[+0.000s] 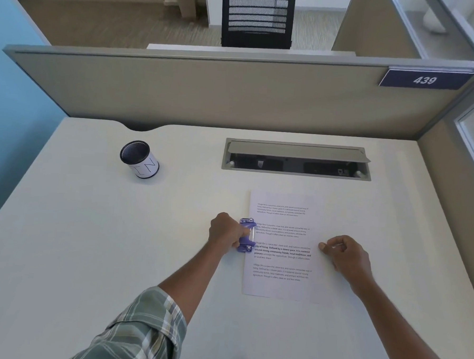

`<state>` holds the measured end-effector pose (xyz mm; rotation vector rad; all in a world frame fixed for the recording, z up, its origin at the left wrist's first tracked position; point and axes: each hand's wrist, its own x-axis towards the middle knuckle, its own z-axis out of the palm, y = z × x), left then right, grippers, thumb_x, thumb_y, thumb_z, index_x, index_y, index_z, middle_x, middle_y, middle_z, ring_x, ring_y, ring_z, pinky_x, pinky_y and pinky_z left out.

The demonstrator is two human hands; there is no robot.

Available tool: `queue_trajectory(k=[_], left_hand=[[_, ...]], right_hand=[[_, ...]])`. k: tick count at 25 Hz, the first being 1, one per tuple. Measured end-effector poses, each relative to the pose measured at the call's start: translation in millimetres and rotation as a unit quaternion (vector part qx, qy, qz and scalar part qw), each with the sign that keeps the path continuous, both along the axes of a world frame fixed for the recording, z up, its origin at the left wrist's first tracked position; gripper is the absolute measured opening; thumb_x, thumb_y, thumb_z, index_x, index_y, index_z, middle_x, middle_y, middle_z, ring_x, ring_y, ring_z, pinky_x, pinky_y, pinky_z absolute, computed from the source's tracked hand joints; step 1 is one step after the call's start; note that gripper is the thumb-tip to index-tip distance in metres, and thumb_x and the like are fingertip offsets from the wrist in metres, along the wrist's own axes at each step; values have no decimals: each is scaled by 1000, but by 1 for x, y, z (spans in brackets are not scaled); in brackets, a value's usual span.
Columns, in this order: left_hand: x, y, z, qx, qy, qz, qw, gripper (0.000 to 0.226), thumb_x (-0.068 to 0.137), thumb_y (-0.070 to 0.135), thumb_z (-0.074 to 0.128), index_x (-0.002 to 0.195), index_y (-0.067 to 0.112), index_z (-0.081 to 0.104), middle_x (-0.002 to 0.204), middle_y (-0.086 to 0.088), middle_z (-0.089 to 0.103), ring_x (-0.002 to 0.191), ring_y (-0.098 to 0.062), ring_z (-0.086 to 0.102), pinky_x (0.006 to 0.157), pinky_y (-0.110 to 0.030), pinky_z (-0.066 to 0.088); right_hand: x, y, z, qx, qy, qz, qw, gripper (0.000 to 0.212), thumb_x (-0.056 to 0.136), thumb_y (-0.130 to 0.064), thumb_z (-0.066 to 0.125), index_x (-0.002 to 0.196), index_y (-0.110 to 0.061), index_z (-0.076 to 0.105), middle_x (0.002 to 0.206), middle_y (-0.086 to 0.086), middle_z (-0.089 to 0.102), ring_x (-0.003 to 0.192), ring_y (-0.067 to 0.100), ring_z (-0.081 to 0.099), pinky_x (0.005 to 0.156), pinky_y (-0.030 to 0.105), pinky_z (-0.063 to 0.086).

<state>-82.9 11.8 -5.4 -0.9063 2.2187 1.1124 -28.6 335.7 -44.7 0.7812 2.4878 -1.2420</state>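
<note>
A white printed sheet of paper [282,286] lies flat on the white desk [90,240]. A purple hole punch [246,247] sits at the sheet's left edge, about halfway down it. My left hand [225,231] grips the punch from the left, fingers curled over its handle. My right hand [346,255] is at the sheet's right edge with fingers curled, thumb and fingertips pinching the paper's edge.
A black mesh pen cup [139,159] with a white label stands at the desk's back left. An open cable tray [297,160] is set into the desk behind the paper. A grey partition [207,92] closes the far side.
</note>
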Motion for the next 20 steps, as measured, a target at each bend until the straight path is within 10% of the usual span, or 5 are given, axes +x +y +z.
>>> queue_trajectory(k=[12, 20], left_hand=[[21, 1, 14, 22, 86, 10, 996, 21, 89, 8, 78, 77, 12, 62, 51, 7, 68, 49, -19, 65, 59, -27, 53], [116, 27, 0, -70, 180, -119, 974, 6, 94, 19, 68, 89, 15, 69, 94, -2, 77, 90, -29, 72, 77, -38, 54]], right_hand=[[17, -13, 11, 59, 2, 72, 996, 33, 88, -34, 89, 110, -18, 70, 114, 4, 62, 98, 20, 62, 85, 33, 45], [57, -24, 15, 59, 15, 49, 997, 35, 91, -28, 85, 120, -14, 71, 117, 6, 65, 107, 25, 65, 91, 38, 51]])
